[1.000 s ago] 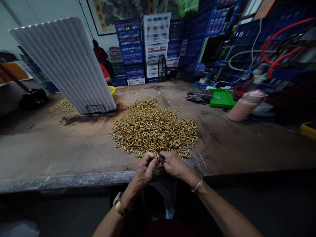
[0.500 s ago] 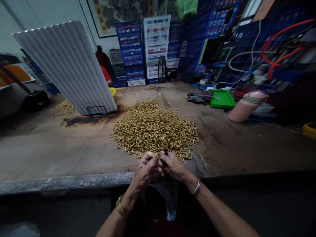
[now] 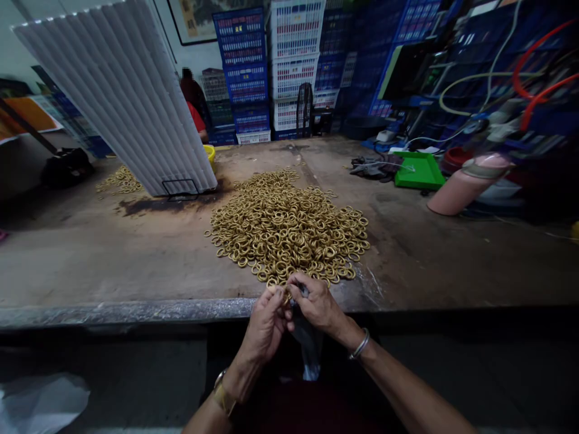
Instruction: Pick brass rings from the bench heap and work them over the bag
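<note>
A wide heap of gold-coloured rings (image 3: 289,223) lies on the brown table (image 3: 158,259), reaching close to its front edge. At the near side of the heap, my left hand (image 3: 268,322) pinches a gold ring (image 3: 287,295) between thumb and fingertips. Touching it from the right, my right hand (image 3: 319,304) is closed around a small dark tool (image 3: 302,289), mostly hidden by the fingers. The tool's tip is too small to make out.
A corrugated white panel (image 3: 122,96) leans in a wire stand at the left, with more rings (image 3: 121,181) behind it. A green tray (image 3: 418,170) and pink bottle (image 3: 468,187) stand right. Crates (image 3: 246,72) and a person's red sleeve (image 3: 196,117) are at the back.
The view has tilted down slightly, so the table sits higher. My left hand has turned more upright, and my right fingers are curled further around the tool.
</note>
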Available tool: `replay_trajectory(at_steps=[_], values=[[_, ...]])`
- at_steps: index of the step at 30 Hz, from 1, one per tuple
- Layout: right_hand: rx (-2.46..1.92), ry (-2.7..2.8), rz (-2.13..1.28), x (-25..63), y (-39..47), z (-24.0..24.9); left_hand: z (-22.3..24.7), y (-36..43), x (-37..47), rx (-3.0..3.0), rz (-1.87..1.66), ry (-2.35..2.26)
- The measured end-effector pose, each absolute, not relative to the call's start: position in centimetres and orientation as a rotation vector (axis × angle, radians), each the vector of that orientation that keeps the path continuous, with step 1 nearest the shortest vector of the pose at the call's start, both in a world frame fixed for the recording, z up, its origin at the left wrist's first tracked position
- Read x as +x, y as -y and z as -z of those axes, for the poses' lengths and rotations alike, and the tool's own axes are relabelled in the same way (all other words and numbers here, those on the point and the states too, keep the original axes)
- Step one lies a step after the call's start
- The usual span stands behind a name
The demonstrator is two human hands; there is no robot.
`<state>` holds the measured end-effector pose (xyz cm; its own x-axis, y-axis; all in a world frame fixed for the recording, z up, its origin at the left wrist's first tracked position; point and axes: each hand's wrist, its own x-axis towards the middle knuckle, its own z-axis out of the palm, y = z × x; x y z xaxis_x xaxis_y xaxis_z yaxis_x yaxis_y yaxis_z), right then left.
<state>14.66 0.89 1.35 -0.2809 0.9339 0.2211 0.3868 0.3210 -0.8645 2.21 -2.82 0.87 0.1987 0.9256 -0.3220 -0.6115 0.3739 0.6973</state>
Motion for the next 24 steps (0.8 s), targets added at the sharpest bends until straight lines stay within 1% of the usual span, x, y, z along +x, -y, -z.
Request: replay_trajectory(at_steps=[6,16,20,24], values=[[-1.218,1.687,-1.064,14.1,-0.6,-0.8,-0.5,3.3,1.9,0.551,-1.205,-0.845],[-1.157,1.705,-1.132,14.1,-0.2,0.2,-0.5,3.0,1.6,-0.086,-0.995,-0.724],[-1.165,1.686,-1.198,14.0,0.3,0.3,-1.2,3.2,1.4,-0.216,-0.930,-0.673],[-1.163,1.692,-1.188,14.0,0.5,0.0,-1.6,3.8,1.4,-0.266,-0.899,-0.634]])
